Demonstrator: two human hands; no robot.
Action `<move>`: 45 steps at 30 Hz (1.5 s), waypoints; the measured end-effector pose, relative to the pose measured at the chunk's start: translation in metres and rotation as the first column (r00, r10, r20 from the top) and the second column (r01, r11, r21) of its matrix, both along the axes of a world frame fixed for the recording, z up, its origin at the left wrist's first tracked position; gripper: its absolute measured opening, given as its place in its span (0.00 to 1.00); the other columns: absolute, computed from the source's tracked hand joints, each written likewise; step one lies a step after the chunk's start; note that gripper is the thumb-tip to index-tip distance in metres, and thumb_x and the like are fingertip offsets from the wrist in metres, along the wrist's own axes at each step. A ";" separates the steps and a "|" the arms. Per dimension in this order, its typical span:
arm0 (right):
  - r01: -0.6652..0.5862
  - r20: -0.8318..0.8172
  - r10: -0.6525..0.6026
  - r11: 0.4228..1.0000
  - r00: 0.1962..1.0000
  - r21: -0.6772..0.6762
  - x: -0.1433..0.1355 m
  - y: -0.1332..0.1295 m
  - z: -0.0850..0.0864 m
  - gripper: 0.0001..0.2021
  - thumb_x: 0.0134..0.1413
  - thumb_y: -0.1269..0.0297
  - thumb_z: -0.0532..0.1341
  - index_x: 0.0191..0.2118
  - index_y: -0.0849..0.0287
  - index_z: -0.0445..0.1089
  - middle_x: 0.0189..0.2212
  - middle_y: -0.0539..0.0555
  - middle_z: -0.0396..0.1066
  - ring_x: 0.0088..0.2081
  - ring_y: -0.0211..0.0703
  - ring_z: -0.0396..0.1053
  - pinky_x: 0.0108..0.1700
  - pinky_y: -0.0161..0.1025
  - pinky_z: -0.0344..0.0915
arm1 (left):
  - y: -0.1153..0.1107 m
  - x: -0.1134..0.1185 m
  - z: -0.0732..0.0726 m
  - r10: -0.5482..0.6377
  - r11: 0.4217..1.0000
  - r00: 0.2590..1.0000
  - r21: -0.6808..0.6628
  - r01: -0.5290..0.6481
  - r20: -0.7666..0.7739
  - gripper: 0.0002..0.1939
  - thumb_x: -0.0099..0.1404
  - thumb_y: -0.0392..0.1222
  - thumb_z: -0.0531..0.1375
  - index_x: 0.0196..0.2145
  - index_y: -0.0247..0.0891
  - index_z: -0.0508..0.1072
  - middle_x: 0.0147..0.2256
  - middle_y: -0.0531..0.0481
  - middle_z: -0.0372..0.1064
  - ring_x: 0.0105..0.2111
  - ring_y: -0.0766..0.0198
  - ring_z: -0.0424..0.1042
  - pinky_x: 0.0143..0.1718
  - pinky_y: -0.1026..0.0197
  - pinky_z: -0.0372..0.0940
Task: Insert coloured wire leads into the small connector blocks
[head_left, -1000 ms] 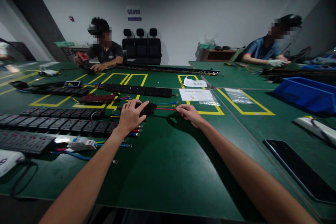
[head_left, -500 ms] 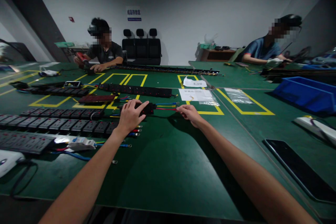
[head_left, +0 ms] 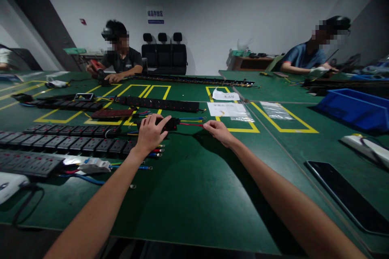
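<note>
My left hand [head_left: 152, 131] is wrapped over a black socket strip [head_left: 172, 124], which mostly hides beneath my fingers and palm. Red, blue and yellow-green wires stretch from the strip's right end. My right hand [head_left: 218, 131] pinches the tip of the red wire [head_left: 191, 124] between thumb and fingers. Just above it, the blue wire [head_left: 192, 119] and its yellow-green neighbour end in small ring terminals, apart from my fingers.
Several black socket strips [head_left: 73, 144] lie at left on the green table [head_left: 194, 202]. A phone [head_left: 343, 194] and a blue bin [head_left: 355, 109] are at right. Paper sheets [head_left: 219, 109] lie beyond my right hand. Two people work across the table.
My right hand has shifted very slightly left, still pinching the red wire. My left hand stays on the socket strip, nudged a touch left.
</note>
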State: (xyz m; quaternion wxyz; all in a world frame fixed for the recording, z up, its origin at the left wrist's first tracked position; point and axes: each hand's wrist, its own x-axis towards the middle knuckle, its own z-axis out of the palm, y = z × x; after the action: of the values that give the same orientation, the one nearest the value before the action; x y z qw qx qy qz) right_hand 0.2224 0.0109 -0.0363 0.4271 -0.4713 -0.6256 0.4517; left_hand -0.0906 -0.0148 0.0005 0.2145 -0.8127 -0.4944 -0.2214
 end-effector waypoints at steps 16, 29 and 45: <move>0.112 -0.126 -0.122 0.990 0.984 -0.090 -0.003 0.004 -0.004 0.21 0.44 0.44 0.67 0.34 0.58 0.73 0.20 0.44 0.58 0.20 0.31 0.49 0.21 0.33 0.43 | 0.001 0.000 -0.001 0.007 1.000 1.000 -0.029 -0.007 -0.004 0.31 0.64 0.39 0.65 0.63 0.46 0.68 0.51 0.40 0.66 0.51 0.46 0.66 0.50 0.47 0.65; 0.110 -0.063 -0.114 0.992 0.991 -0.053 -0.004 0.005 -0.006 0.19 0.44 0.45 0.65 0.31 0.57 0.72 0.21 0.47 0.61 0.21 0.33 0.51 0.22 0.34 0.45 | 0.002 0.001 -0.002 -0.043 0.996 0.999 -0.083 0.044 0.013 0.28 0.63 0.38 0.65 0.61 0.44 0.70 0.49 0.40 0.67 0.50 0.45 0.68 0.50 0.46 0.65; 0.109 -0.010 -0.109 0.994 0.994 -0.005 -0.004 0.003 -0.006 0.17 0.47 0.47 0.64 0.30 0.58 0.73 0.21 0.48 0.63 0.22 0.35 0.54 0.24 0.35 0.48 | 0.004 0.002 -0.003 -0.082 0.990 0.996 -0.114 0.083 0.021 0.28 0.62 0.38 0.66 0.60 0.43 0.71 0.50 0.41 0.71 0.48 0.46 0.72 0.47 0.47 0.66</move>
State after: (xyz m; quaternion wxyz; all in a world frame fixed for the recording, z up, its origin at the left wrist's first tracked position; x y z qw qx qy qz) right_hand 0.2187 0.0143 -0.0425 0.4534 -0.5035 -0.5957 0.4314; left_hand -0.0889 -0.0112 -0.0023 0.1543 -0.8417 -0.4739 -0.2078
